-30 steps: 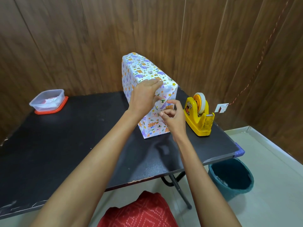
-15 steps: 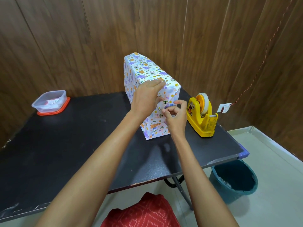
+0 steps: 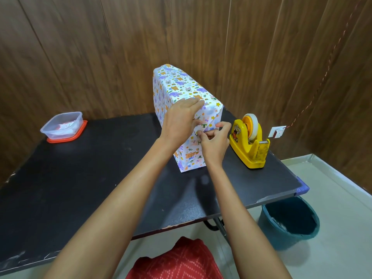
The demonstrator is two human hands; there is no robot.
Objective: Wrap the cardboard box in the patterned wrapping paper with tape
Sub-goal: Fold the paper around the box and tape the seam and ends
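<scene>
Wrapped box (image 3: 175,85) upright, mid-back of black table (image 3: 100,168). Left hand (image 3: 179,121) flat, pressing near top edge. Right hand (image 3: 214,143) curled at end fold, apparently pinching wrapping paper (image 3: 210,114). Clear tub (image 3: 62,125) far left holds something white. Teal bucket (image 3: 289,220) on floor, contents unclear.

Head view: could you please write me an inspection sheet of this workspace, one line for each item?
Surface: black table, near edge chipped.
Job's things: wrapped box stands on the table; yellow tape dispenser to its right, apart.
Clutter: clear plastic container with orange rim, far left.
Hands: left hand presses flat on the box's top edge; right hand pinches the paper fold on the near end.
Cables: twisted red cord runs down to a small white wall fitting.
Surroundings: wood-panel wall; teal bucket on the floor.
</scene>
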